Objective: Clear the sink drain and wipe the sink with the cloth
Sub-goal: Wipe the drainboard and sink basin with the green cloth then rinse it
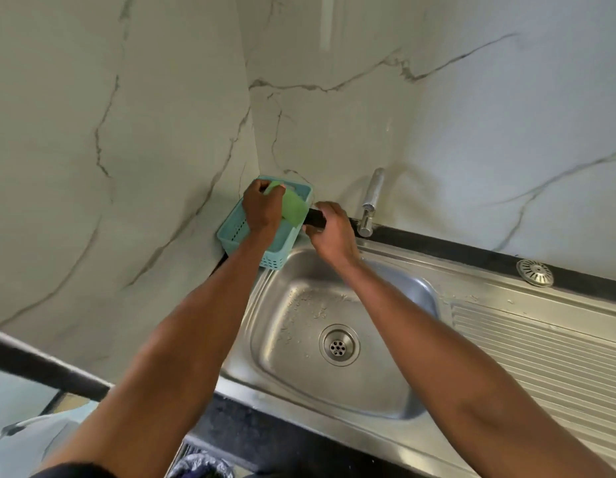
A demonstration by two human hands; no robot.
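A teal slotted basket (pixel 237 232) sits in the wall corner, just off the far left rim of the steel sink (pixel 334 384). The left hand (pixel 263 210) reaches over that basket with its fingers pinched on a green cloth (pixel 292 208), which hangs over the basket's sink-side edge. Right of the cloth and touching its lower end, a dark block-like object (pixel 315 217) is gripped in the closed fingers of the right hand (pixel 334 236), above the sink's far rim; what the object is cannot be told. Farther right along that rim stands the tap (pixel 370 205), against the marble-patterned wall (pixel 472 115). In the middle of the sink's basin the drain (pixel 339 345) lies open, its perforated holes showing and water drops scattered around it. Right of the basin runs the ribbed drainboard (pixel 540 343), and beyond its far edge a round metal strainer (pixel 535 272) rests on the dark counter strip (pixel 472 253).
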